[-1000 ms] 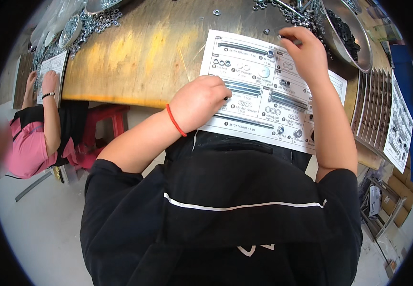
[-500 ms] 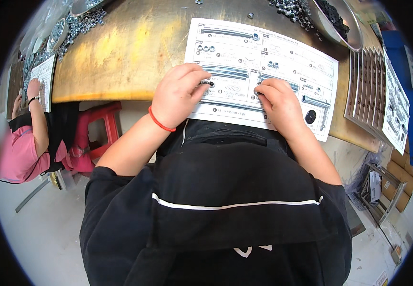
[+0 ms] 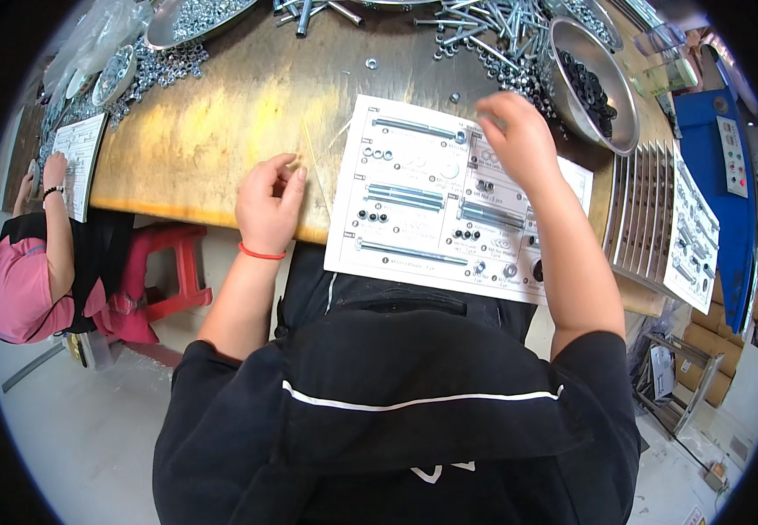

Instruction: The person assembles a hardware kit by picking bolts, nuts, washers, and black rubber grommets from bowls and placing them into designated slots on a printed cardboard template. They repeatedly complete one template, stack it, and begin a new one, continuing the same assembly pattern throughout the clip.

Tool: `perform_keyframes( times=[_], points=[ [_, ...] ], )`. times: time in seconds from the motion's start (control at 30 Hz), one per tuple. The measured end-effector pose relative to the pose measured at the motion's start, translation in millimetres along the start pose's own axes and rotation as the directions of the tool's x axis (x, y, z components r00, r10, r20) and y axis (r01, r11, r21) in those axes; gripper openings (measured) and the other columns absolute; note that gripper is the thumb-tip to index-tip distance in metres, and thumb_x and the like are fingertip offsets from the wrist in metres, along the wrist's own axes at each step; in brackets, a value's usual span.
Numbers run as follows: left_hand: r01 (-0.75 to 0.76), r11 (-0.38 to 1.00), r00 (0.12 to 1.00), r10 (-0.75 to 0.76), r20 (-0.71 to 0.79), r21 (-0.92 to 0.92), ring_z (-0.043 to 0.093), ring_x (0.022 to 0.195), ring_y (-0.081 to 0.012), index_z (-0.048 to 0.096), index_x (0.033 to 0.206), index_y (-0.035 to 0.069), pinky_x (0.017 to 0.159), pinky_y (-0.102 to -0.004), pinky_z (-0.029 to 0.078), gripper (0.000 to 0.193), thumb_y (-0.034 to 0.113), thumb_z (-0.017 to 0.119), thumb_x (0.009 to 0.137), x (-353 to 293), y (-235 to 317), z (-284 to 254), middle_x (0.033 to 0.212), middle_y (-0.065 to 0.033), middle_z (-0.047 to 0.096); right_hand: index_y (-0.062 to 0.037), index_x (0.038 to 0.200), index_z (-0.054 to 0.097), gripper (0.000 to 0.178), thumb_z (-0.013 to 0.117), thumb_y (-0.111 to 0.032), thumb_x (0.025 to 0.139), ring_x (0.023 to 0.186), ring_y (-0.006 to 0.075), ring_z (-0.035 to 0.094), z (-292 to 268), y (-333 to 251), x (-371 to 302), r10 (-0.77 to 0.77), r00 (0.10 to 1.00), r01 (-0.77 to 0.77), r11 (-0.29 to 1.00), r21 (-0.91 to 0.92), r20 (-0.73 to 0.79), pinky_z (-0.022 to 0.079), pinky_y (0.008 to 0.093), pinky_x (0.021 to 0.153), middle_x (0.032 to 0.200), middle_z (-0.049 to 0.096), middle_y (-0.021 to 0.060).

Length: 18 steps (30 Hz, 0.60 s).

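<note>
A white printed sheet (image 3: 475, 278) with pictures of bolts, nuts and washers lies at the table's front edge. Two rows of small dark nuts, one left (image 3: 372, 216) and one right (image 3: 466, 234), show on it; I cannot tell whether every piece is real or printed. My left hand (image 3: 265, 210), a red band at its wrist, is beside the sheet's left edge, thumb and fingertips drawn together; whatever they hold is hidden. Over the sheet's upper right part is my right hand (image 3: 519, 140), fingers bent, thumb apart, nothing visible between them.
Loose bolts (image 3: 492, 31) and dark nuts (image 3: 519, 79) lie beyond my right hand. A metal bowl (image 3: 628, 122) of black parts stands right, above a stack of boards (image 3: 637, 210). Shiny nuts (image 3: 164, 74) spread far left. A co-worker (image 3: 33, 280) sits left.
Both hands have left the middle of the sheet: the left went outward to the left, the right upward and away. The view has shifted, showing more of the table's far side.
</note>
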<state>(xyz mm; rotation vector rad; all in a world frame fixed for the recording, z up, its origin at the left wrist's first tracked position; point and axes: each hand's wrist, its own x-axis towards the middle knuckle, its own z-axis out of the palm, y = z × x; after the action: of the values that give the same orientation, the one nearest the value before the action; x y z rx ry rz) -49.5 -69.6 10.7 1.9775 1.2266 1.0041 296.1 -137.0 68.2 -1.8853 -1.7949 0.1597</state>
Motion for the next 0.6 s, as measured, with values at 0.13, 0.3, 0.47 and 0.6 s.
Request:
perform_keyframes(
  times=[0.13,0.3,0.47,0.6],
  points=[
    [-0.1,0.985,0.994,0.105,-0.025,0.142,0.06,0.07,-0.0214,0.068,0.097,0.006,0.065,-0.0324,0.049,0.017,0.014,0.07,0.083,0,9,1,0.079,-0.007,0.064,-0.0073,0.106,0.069,0.025,0.068,-0.015,0.082,0.103,0.033,0.06,39,29,72,0.081,0.996,-0.086,0.99,-0.109,-0.049,0.049,0.04,0.09,0.107,0.065,0.0135],
    [-0.11,0.987,0.993,0.113,-0.017,0.121,0.06,0.069,-0.0223,0.067,0.09,0.005,0.065,-0.0328,0.048,0.009,0.01,0.069,0.082,2,11,-1,0.077,-0.0077,0.063,-0.0079,0.104,0.07,0.031,0.075,-0.026,0.079,0.1,0.0325,0.063,68,48,113,0.22,0.975,-0.212,0.952,-0.219,0.015,0.051,0.0415,0.086,0.107,0.066,0.0143],
    [-0.121,0.985,0.992,0.123,-0.011,0.121,0.06,0.067,-0.022,0.067,0.087,0.005,0.062,-0.0324,0.047,0.006,0.009,0.068,0.082,3,15,-1,0.075,-0.0075,0.062,-0.0078,0.098,0.071,0.026,0.074,-0.025,0.079,0.095,0.0321,0.065,74,56,111,0.143,0.99,-0.143,0.984,-0.106,-0.012,0.052,0.0409,0.082,0.1,0.068,0.014],
    [-0.076,0.994,0.997,0.076,0.004,0.078,0.059,0.065,-0.0214,0.067,0.085,0.005,0.06,-0.0315,0.047,0.005,0.009,0.068,0.082,2,7,1,0.075,-0.0075,0.062,-0.0048,0.103,0.069,0.022,0.068,-0.014,0.083,0.086,0.0301,0.067,65,48,109,0.137,0.983,-0.122,0.985,-0.122,0.121,0.053,0.0367,0.078,0.096,0.069,0.0148]
  ],
)
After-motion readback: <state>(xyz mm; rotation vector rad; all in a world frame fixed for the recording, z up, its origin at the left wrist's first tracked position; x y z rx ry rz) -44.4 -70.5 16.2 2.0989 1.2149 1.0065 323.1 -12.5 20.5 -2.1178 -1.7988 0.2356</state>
